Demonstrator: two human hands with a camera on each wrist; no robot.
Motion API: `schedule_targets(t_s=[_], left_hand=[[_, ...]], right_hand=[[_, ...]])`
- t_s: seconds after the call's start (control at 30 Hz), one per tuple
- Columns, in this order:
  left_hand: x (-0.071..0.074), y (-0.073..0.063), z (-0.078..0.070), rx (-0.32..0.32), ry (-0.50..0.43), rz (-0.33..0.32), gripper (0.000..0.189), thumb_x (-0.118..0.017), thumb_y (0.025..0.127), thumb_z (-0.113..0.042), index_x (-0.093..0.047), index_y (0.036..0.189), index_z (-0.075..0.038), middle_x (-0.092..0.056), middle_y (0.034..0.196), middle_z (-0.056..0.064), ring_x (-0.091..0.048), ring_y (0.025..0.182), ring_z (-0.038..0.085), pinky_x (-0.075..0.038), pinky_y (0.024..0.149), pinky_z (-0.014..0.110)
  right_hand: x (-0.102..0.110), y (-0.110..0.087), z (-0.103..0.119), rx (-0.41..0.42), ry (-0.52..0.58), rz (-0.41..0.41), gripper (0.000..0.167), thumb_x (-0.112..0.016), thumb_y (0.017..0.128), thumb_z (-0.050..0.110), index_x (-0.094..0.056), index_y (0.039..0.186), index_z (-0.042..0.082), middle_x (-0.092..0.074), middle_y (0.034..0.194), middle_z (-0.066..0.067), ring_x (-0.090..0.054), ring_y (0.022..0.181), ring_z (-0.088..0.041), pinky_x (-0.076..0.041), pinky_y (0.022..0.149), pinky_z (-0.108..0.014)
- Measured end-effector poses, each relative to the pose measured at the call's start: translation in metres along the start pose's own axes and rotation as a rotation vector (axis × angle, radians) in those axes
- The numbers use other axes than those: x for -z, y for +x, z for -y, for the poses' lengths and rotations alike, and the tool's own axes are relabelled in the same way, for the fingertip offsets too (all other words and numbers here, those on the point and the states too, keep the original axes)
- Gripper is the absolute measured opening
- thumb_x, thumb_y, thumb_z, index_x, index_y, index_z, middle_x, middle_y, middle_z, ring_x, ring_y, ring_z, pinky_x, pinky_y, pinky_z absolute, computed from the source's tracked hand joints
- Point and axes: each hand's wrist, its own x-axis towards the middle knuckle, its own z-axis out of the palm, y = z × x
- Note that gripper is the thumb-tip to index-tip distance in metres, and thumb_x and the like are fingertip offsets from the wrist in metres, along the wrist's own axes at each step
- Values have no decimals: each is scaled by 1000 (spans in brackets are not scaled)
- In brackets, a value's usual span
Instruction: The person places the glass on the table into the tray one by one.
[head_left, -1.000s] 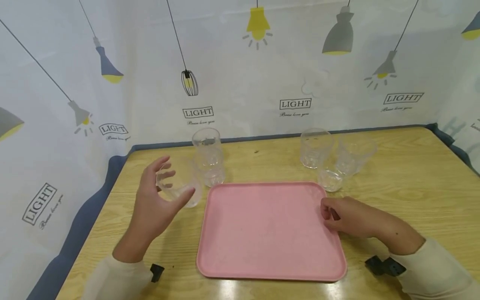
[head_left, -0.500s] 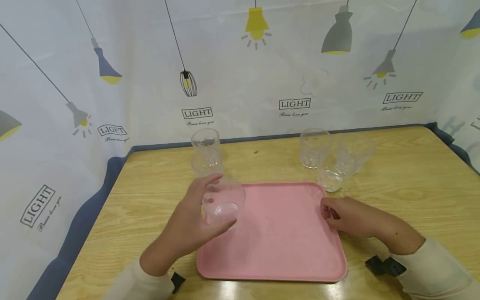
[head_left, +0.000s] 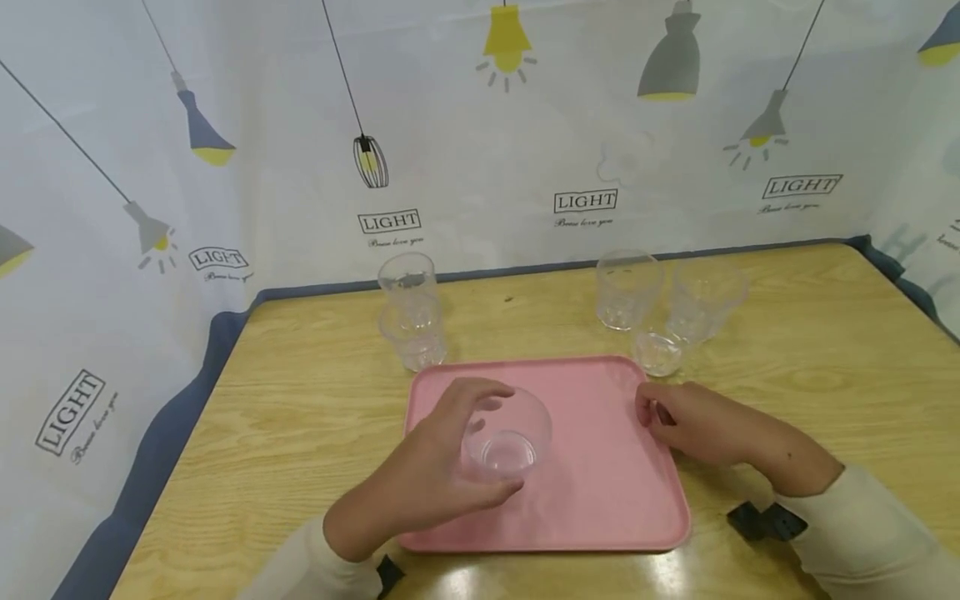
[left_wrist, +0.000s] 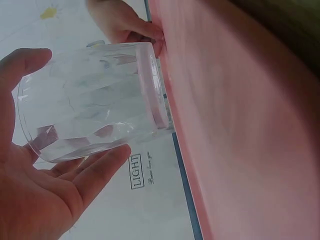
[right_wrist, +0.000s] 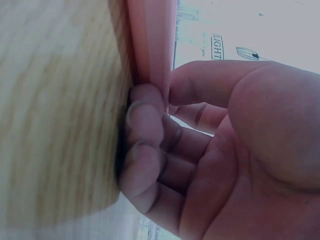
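Note:
My left hand grips a clear tumbler by its sides, thumb on the near side and fingers on the far side. The tumbler is upright, mouth up, over the left-middle part of a pink tray. In the left wrist view, the faceted wall of the tumbler shows, its thick base close over the tray. My right hand pinches the tray's right edge; the right wrist view shows curled fingers under the rim and the thumb on top.
Two clear tumblers, a front one and a rear one, stand beyond the tray's back left corner. Three more, at the back, right and front, cluster behind its right corner. A lamp-printed curtain borders the wooden table.
My left hand has carried the tumbler rightward and toward me, from the table left of the tray to over the tray. The right hand keeps its hold on the tray edge.

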Motion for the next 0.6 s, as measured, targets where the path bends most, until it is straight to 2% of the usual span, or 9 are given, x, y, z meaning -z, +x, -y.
schedule_targets(t_s=[0.2, 0.37, 0.6], left_hand=[[-9, 3, -4, -19, -43, 76, 85, -87, 75, -20, -37, 143, -29, -42, 140, -5, -50, 134, 19, -47, 109, 41], [-15, 2, -3, -36, -25, 115, 83, -87, 77, -24, -36, 143, -27, -43, 138, 2, -51, 132, 17, -48, 108, 39], [-19, 1, -1, -52, -71, 170, 81, -87, 78, -31, -37, 141, -29, -41, 138, -4, -49, 132, 15, -48, 108, 34]], right_hand=[[-1, 1, 0, -6, 8, -8, 10, -54, 95, 2, -57, 97, 12, -48, 70, 3, -43, 57, -5, -39, 52, -22], [-2, 2, -2, -10, 5, -9, 10, -54, 95, 2, -57, 97, 12, -49, 72, 3, -43, 59, -6, -39, 53, -22], [-3, 3, -3, -11, -16, -17, 11, -58, 93, 2, -57, 96, 13, -50, 72, 3, -43, 59, -6, -39, 53, -23]])
